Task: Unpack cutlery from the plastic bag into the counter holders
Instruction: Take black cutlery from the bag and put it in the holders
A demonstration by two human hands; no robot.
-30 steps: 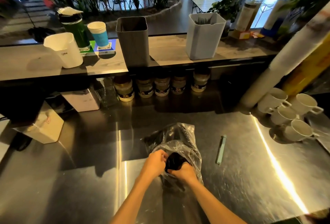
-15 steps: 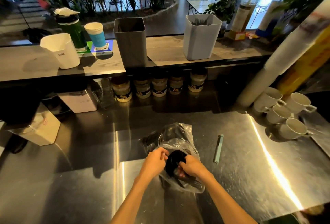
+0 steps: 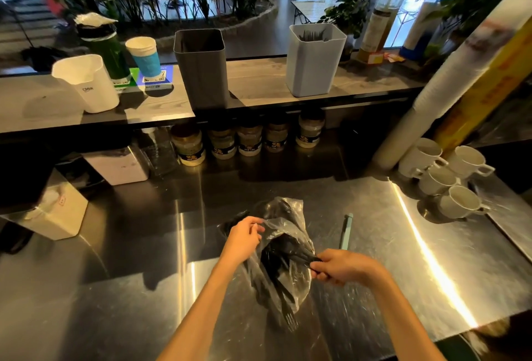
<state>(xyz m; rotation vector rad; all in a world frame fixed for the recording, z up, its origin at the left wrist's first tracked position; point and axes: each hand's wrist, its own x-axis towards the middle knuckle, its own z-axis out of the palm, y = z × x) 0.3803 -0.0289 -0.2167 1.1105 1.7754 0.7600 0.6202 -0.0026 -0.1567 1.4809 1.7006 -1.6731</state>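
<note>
A clear plastic bag (image 3: 290,214) full of black plastic cutlery (image 3: 280,257) lies on the steel counter in front of me. My left hand (image 3: 244,238) pinches the bag's upper edge. My right hand (image 3: 342,267) grips a bunch of black cutlery handles at the bag's right side. Black fork tines (image 3: 290,319) stick out at the bag's near end. On the raised wooden shelf stand a dark grey holder (image 3: 201,68), a light grey holder (image 3: 315,61) with dark cutlery inside, and a white holder (image 3: 86,84).
A pale green pen-like stick (image 3: 345,231) lies right of the bag. Several white mugs (image 3: 443,176) cluster at the right beside a sleeve of stacked white cups (image 3: 449,81). Jars (image 3: 249,140) line the space under the shelf. A white box (image 3: 54,211) sits left.
My right hand has moved out to the right, drawing a bunch of black cutlery from the bag. My left hand shifted up along the bag's edge. The bag has stretched toward me.
</note>
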